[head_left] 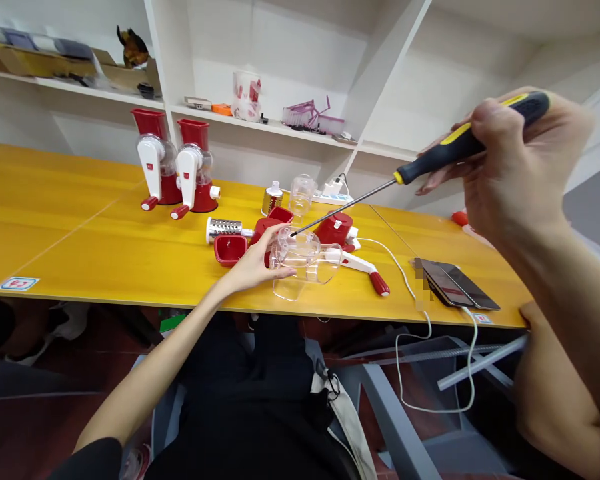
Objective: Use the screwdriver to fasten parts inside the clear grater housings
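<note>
My left hand (257, 263) grips a clear plastic grater housing (325, 267) near the table's front edge, thumb below and fingers along its left side. Raised at the right, my right hand (515, 153) is wrapped round the black and yellow handle of a screwdriver (430, 159). Its long shaft slants down to the left, and the tip meets the housing's upper face or hovers just over it; I cannot tell which. Behind the housing lie a red base (335, 230), a red hopper (231, 250), a metal grating drum (225, 231) and a white crank with a red knob (379, 283).
Two assembled red and white rotary graters (155, 160) stand at the back left. Another drum (273, 199) and a clear housing (303, 193) stand upright behind the parts. A tablet (455, 283) with a white cable lies at the right, near another person's arm (550, 373).
</note>
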Demonstrator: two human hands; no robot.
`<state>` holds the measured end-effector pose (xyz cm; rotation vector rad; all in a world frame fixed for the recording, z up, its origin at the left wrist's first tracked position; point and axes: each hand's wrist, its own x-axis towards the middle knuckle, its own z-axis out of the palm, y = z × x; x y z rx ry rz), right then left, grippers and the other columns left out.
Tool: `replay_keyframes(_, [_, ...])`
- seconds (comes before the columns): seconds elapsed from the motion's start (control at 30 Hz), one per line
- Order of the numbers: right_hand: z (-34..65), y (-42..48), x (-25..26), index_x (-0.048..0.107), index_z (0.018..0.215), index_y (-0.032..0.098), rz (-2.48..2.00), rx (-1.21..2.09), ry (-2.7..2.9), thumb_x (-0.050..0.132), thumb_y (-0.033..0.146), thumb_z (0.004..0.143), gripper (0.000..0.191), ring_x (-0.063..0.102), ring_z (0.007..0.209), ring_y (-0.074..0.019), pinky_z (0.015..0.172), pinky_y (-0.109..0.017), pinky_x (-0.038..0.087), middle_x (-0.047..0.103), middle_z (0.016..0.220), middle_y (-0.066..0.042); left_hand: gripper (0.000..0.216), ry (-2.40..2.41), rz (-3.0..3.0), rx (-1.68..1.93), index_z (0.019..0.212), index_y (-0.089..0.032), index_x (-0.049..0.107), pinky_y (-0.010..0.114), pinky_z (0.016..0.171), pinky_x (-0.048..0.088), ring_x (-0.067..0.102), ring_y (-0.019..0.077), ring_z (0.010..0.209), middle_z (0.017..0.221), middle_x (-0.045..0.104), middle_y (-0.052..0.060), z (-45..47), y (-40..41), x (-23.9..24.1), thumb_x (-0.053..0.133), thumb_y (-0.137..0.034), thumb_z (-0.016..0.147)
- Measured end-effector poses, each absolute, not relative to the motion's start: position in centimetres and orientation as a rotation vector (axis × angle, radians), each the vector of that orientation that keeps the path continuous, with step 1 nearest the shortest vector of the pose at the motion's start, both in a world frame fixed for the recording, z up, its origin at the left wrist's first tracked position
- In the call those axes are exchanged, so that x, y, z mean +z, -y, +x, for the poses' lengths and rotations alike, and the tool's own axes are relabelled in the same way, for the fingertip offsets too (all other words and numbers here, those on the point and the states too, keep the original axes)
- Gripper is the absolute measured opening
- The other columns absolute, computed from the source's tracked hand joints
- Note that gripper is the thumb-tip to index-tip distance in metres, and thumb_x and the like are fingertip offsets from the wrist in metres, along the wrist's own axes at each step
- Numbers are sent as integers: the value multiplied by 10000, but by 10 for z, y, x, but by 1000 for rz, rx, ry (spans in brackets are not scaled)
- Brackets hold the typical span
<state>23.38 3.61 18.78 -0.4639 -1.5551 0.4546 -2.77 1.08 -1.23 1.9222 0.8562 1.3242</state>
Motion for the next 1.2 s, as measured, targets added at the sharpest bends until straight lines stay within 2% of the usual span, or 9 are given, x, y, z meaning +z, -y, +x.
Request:
replay_keyframes(0.2, [222,-53,194,463,647,185,-540,485,1680,837,613,647,569,651,452,-202,313,-270,488,603,544,-6,936,-869,1910,1330,1530,-255,370,585,1276,325,441,363,1514,1619,453,165,-26,-9,-11,861,-452,758])
replay_keyframes(0.3, [211,-61,202,467,661,166,-595,503,1775,805,538,736,508,625,443,-131,372,-215,499,629,573,-10,922,-856,1924,1338,1526,-276,382,583,1271,336,434,353,1520,1620,456,149,-27,-11,-14,865,-442,758])
replay_keyframes(0.43, [184,-81,213,464,731,144,-696,550,1825,653,304,897,299,551,440,-20,455,-137,486,591,577,61,914,-816,1936,1340,1532,-320,386,584,1258,361,449,342,1512,1619,459,116,-28,-15,-18,867,-440,764])
replay_keyframes(0.5, [171,-97,213,449,751,137,-778,594,1845,564,261,949,260,528,435,-7,468,-117,462,534,540,92,915,-799,1935,1343,1535,-324,386,578,1263,355,443,339,1516,1630,446,110,-28,-16,-19,868,-438,765])
replay_keyframes(0.6, [156,-124,206,525,827,90,-922,664,1840,507,267,1003,250,480,453,15,488,-93,439,470,536,100,924,-816,1928,1346,1542,-316,382,565,1260,366,451,339,1511,1626,452,113,-28,-17,-20,867,-450,766])
replay_keyframes(0.73, [148,-146,199,608,958,59,-1036,695,1801,508,365,1022,328,485,567,23,545,-91,452,526,678,50,926,-844,1931,1336,1543,-310,382,567,1259,367,452,341,1510,1617,468,118,-28,-17,-20,864,-468,768])
replay_keyframes(0.87, [150,-148,204,603,1046,47,-1044,689,1783,433,342,1047,341,486,605,30,590,-95,465,524,743,43,940,-873,1950,1356,1550,-293,378,585,1239,388,478,358,1489,1574,519,135,-28,-17,-21,866,-460,764])
replay_keyframes(1.07, [156,-144,215,533,888,91,-1002,662,1759,456,264,1025,234,445,494,31,527,-88,441,416,599,94,966,-948,1919,1364,1558,-282,370,630,1226,377,488,377,1477,1560,531,145,-24,-16,-23,860,-501,755])
replay_keyframes(1.2, [158,-144,214,516,853,87,-978,662,1769,405,253,1035,270,435,465,50,541,-74,439,395,576,109,947,-915,1885,1359,1532,-275,380,604,1248,363,478,367,1484,1574,508,144,-22,-15,-20,864,-507,751])
